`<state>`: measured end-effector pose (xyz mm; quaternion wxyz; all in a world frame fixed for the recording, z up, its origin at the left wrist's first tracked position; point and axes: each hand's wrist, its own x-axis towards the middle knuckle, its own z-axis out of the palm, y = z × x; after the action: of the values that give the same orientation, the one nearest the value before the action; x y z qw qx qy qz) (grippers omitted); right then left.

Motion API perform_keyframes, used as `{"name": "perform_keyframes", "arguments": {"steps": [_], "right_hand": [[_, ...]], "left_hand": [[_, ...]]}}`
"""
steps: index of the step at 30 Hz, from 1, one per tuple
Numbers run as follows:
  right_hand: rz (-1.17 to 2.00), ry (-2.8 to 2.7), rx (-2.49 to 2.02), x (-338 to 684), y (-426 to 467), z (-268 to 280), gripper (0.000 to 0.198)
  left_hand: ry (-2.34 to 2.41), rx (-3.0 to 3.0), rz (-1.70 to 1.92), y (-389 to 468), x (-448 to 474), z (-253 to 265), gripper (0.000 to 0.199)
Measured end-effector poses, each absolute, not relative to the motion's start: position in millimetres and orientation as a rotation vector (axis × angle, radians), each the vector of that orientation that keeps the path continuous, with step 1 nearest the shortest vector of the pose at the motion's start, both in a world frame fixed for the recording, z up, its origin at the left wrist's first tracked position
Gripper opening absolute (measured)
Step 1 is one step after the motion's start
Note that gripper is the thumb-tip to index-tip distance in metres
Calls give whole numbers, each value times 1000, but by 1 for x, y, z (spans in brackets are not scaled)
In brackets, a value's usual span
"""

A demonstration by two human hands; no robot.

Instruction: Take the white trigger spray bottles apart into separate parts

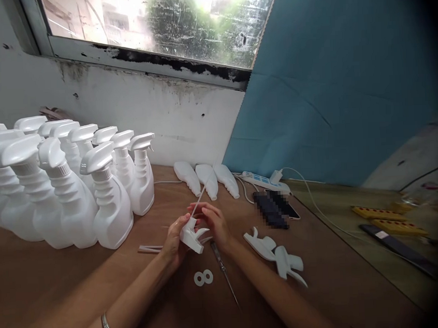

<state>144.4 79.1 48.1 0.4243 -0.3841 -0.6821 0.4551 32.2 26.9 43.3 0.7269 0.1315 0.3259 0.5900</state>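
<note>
My left grip (174, 241) is closed around the white spray head (189, 236), held above the desk (64, 287), with a thin tube (199, 198) rising from its neck. My right grip (217, 224) curls close beside the tube; I can't tell whether its fingers pinch it. If I push off-line, the tube may kink or slip out. A low forearm could sweep away the two washers (199, 279) or knock the pointed tool (223, 268) lying by my right arm. I find no brand or readable writing on the bottles (114, 212); the pale sticker (382, 234) at far right is too small to read.
</note>
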Motion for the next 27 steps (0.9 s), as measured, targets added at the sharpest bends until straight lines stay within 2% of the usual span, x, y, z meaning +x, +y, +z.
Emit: {"name": "perform_keyframes", "arguments": {"steps": [5,8,13,17,22,27], "right_hand": [[1410,-1328,-775,163,34,42,23],[1417,-1226,-774,170,31,37,16],[1389,-1221,-782,173,28,32,19],[1293,-1203,-822,171,29,31,22],[1027,-1273,-905,181,37,38,21],[263,-2059,-1285,207,53,39,19]], "left_hand": [[678,572,1269,20,44,36,24],[697,677,1174,15,49,32,27],[709,687,1147,9,53,37,35],[718,666,1139,6,57,38,33],[664,786,1077,9,56,30,26],[550,748,1048,9,46,32,26]]}}
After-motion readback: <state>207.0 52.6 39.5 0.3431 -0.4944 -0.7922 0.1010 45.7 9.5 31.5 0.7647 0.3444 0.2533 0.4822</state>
